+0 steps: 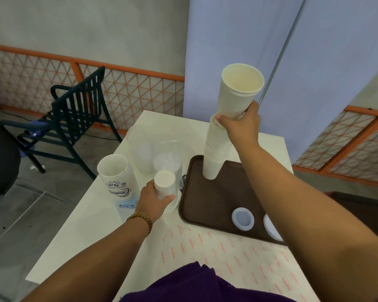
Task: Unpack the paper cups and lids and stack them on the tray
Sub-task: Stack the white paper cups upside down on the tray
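Right hand (241,125) grips a light, crushable cup bundle (238,92) low above the tall stack (216,147) on tray (216,199); left hand (156,198) wraps sleeved cups (165,185)—hold sidewalls gently.

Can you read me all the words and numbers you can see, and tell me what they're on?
"6.5": a guess only, from the dark print on the wrapped cup stack; it looks upside down and blurred.
Blue marks low on that wrapper: too blurred to read.
Red marks on the paper on the table: too small to read.
The cup stack on the tray and the lids show no writing.
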Motion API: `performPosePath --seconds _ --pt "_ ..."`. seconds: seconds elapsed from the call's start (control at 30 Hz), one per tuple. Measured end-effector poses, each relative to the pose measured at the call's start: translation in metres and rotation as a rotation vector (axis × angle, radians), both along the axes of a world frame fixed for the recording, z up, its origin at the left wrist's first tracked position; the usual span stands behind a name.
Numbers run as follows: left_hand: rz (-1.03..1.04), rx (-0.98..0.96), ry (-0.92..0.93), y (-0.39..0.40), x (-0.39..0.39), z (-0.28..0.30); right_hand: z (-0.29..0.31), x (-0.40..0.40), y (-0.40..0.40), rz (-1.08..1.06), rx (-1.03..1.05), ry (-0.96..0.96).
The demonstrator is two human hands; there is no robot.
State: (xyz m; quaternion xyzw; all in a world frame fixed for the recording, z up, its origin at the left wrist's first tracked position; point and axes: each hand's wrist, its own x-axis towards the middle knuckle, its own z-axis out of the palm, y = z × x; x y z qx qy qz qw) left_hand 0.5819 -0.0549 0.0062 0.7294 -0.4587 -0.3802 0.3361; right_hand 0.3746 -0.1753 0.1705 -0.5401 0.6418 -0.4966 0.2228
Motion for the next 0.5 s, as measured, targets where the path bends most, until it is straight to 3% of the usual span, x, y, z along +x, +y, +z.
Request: performPosePath --seconds 0.23,0.5 --pt "0.007 0.0 0.005 -0.002 -0.002 0.002 -0.021 -0.011 -0.025 -0.04 0.117 0.079" --pt "0.015 0.005 0.01 -0.001 -0.004 0.002 -0.116 -0.026 0.028 -0.14 0.266 -0.044"
